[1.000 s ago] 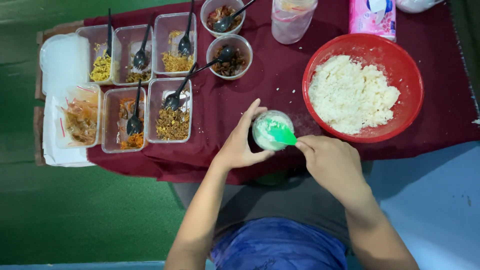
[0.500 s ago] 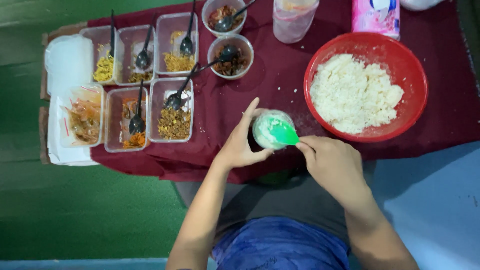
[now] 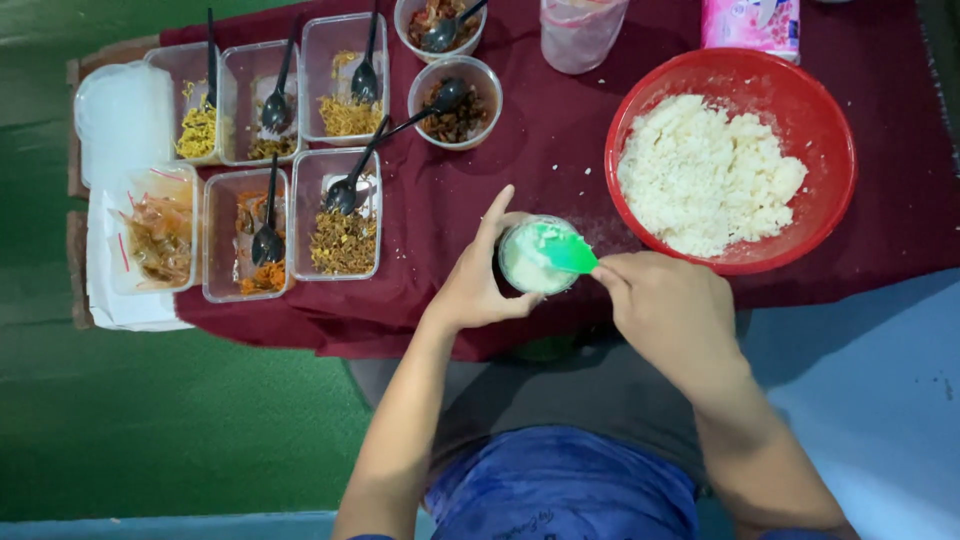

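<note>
Near the front edge of the dark red cloth (image 3: 500, 180), the left hand (image 3: 478, 285) wraps around a small round cup (image 3: 533, 262) of white rice. The right hand (image 3: 672, 312) pinches a green spoon (image 3: 566, 254) pressed into the cup. The red bowl (image 3: 835, 170) sits close on the right. Bare cloth lies between the cup and the clear food boxes (image 3: 340, 215) on the left.

Both bare forearms reach forward from the body and converge near the front edge of the table. The left hand (image 3: 478, 280) is cupped, fingers curled and the thumb stretched upward, the palm facing right. The right hand (image 3: 668, 310) is closed in a loose fist, knuckles up, thumb and forefinger pinched together at its left end. The two hands sit close together, not touching.
</note>
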